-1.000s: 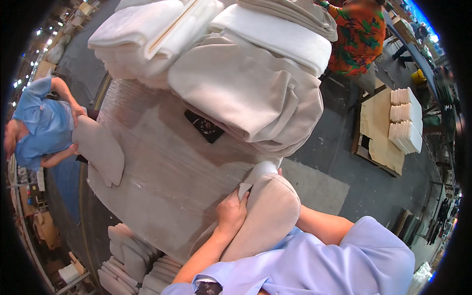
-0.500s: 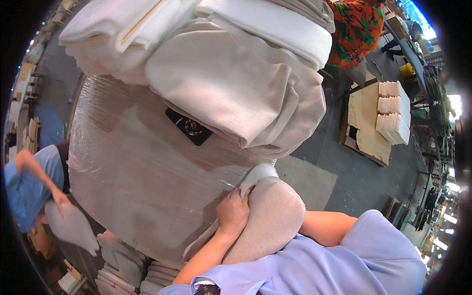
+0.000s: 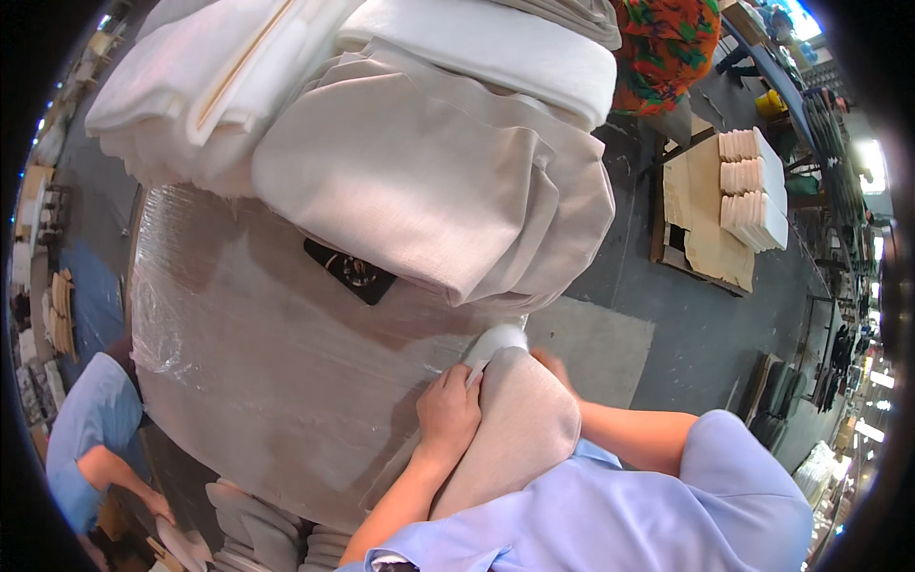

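A beige fabric cover [image 3: 524, 419] stands up against my front, at the near edge of the plastic-wrapped table [image 3: 286, 334]. White padding [image 3: 500, 340] sticks out of its far end. My left hand [image 3: 448, 410] is closed on the cover's left edge, close to the padding, with the thumb along it. On the opposite side, my right hand [image 3: 555, 372] grips the upper right edge; it is slightly blurred and some of its fingers are hidden behind the fabric.
Beyond lie a pile of beige covers [image 3: 400, 172] and folded white padding [image 3: 486, 67], with a black patterned card [image 3: 350, 272] beside them. A co-worker [image 3: 95, 429] bends at the left, near stacked grey pieces [image 3: 253, 520]. White stacks [image 3: 753, 191] sit on a pallet at right.
My right hand has come up from behind the cover to its upper right edge. The cover looks narrower and more folded. At left, the co-worker has bent lower with a grey piece.
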Demonstrator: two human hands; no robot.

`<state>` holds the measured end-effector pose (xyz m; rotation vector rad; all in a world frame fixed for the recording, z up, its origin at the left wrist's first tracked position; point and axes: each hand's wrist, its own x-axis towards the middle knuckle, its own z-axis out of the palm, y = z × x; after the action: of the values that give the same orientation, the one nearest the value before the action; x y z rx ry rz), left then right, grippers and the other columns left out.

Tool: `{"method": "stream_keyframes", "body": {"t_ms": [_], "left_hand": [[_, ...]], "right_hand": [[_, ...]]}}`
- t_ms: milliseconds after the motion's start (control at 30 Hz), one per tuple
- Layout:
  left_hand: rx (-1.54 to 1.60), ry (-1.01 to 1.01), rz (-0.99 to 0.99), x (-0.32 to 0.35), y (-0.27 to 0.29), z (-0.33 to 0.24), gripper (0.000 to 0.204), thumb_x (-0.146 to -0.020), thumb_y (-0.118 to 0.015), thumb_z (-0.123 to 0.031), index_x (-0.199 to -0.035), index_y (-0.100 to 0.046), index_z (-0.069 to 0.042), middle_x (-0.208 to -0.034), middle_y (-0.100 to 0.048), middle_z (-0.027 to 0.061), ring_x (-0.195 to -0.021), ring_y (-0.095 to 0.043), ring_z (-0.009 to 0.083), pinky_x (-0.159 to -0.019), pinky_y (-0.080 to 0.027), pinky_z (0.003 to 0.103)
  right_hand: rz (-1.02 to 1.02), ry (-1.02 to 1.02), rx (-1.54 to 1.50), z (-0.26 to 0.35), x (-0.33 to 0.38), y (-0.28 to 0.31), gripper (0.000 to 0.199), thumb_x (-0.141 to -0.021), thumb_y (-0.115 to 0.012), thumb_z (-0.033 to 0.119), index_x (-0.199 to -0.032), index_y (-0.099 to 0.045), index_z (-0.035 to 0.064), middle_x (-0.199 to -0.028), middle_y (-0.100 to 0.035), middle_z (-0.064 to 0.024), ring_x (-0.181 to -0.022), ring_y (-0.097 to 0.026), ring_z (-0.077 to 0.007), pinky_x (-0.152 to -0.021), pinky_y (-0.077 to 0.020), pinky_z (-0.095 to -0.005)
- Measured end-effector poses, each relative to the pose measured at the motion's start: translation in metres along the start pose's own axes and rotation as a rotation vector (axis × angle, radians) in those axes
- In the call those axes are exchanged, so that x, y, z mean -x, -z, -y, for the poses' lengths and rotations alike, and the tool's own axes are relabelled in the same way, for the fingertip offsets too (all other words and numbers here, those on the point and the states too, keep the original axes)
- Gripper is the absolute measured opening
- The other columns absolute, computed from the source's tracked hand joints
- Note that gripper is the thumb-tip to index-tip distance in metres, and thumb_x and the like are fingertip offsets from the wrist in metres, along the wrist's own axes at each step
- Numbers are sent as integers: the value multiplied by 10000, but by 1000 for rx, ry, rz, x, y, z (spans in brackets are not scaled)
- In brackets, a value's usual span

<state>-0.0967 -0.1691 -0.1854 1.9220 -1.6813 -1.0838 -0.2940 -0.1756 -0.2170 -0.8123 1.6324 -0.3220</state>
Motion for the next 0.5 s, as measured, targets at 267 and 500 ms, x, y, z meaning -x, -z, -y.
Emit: {"method": "stream_keyframes", "body": {"t_ms": [267, 500], "left_hand": [[153, 198, 161, -17, 10, -17, 262, -1028, -597, -227, -1099, -665, 16, -908, -695, 283, -867, -688, 445, -777, -523, 475], [171, -37, -223, -7, -17, -26, 133, -1019, -621, -137, -984, -655, -14, -857, -673, 199, -789, -655, 389, -701, -506, 454]], "right_hand": [[321, 259, 5, 81, -8, 51, 327, -1044, -630, 257, -1163, -732, -31, -957, -727, -72, -894, -636, -154, -814, -527, -336], [430, 349, 149, 77, -3, 59, 277, -1038, -636, 265, -1082, -760, 21, -995, -697, -92, -932, -643, -187, -850, -517, -338]]}}
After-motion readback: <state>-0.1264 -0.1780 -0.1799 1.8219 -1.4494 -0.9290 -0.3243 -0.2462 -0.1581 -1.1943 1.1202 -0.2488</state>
